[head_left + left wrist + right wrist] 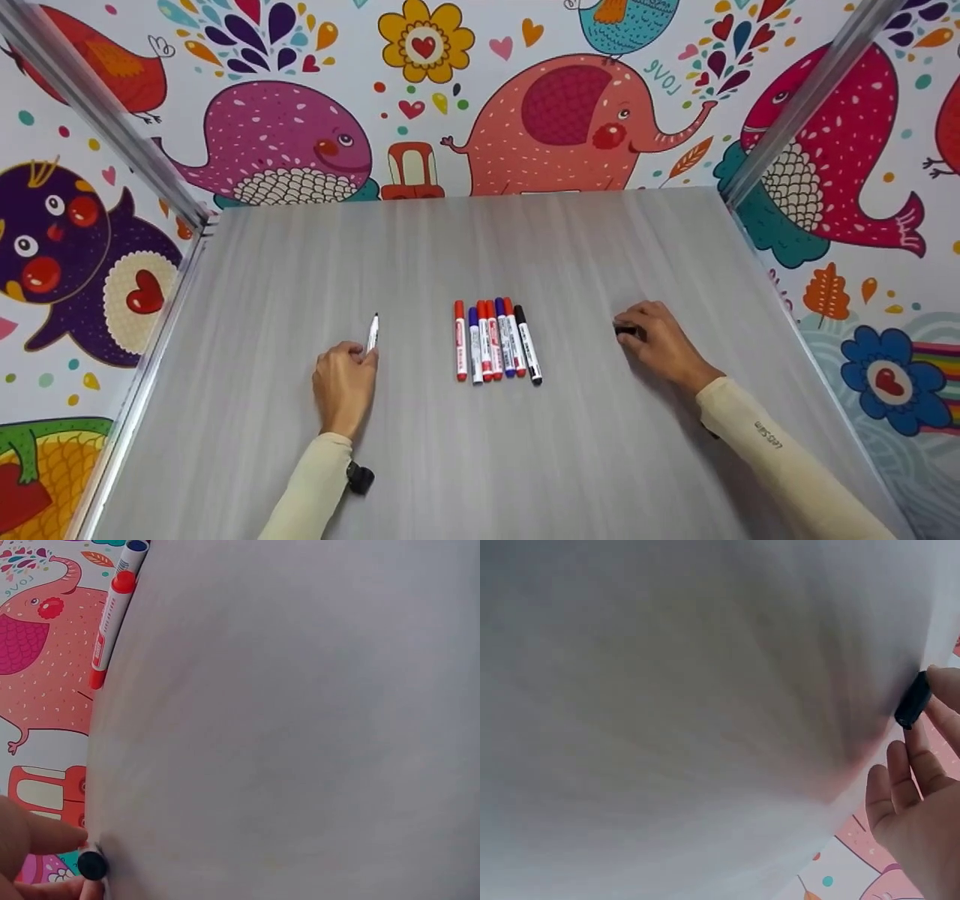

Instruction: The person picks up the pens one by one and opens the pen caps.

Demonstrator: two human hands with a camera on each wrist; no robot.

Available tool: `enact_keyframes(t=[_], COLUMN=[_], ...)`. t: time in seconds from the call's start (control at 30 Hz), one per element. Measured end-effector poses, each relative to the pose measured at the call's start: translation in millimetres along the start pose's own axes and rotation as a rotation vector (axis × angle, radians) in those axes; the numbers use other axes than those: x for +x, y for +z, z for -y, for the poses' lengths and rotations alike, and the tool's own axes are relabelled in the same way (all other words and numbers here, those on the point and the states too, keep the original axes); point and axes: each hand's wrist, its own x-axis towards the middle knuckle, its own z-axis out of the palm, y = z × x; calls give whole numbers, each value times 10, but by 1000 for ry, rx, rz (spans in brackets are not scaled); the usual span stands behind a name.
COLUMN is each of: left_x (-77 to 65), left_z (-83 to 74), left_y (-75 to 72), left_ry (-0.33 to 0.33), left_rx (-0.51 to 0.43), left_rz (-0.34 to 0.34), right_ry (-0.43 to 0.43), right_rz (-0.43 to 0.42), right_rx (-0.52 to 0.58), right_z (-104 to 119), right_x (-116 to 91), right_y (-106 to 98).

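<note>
My left hand (345, 384) pinches a white marker (373, 335) by its lower part, its bare dark tip pointing away from me. In the left wrist view the dark end (93, 865) of this marker shows between thumb and fingers. On the right, my right hand (664, 346) holds a black marker cap (625, 329) between thumb and fingertips, low over the tabletop. The right wrist view shows the cap (913, 700) with the other fingers loosely bent beside it. Between the two hands lies a row of several capped markers (493, 341) with red, blue and black caps.
The grey table (480, 465) has metal frame posts (817, 97) at its back corners. Behind and beside it stand panels printed with cartoon animals, among them an elephant (555, 127). A small black device (360, 478) sits at my left wrist.
</note>
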Motion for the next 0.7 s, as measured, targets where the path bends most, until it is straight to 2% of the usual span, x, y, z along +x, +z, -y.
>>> enact_keyframes(t=[0.13, 0.27, 0.37, 0.5, 0.6, 0.7], left_x=[-19, -59, -100, -174, -245, -320], left_z=[-26, -81, -142, -246, -329, -403], left_y=[-43, -96, -105, -57, -1, 72], left_ry=[10, 62, 134, 272, 364, 431], left_rx=[26, 50, 14, -75, -142, -203], left_rz=[1, -30, -52, -63, -38, 25], right_ry=[-14, -22, -27, -40, -50, -48], right_rz=[-40, -42, -42, -46, -29, 4], right_rx=[4, 22, 55, 101, 122, 142], right_z=[61, 133, 197, 296, 390, 505], right_x=[62, 141, 206, 302, 390, 488], right_y=[-15, -28, -21, 30, 90, 143])
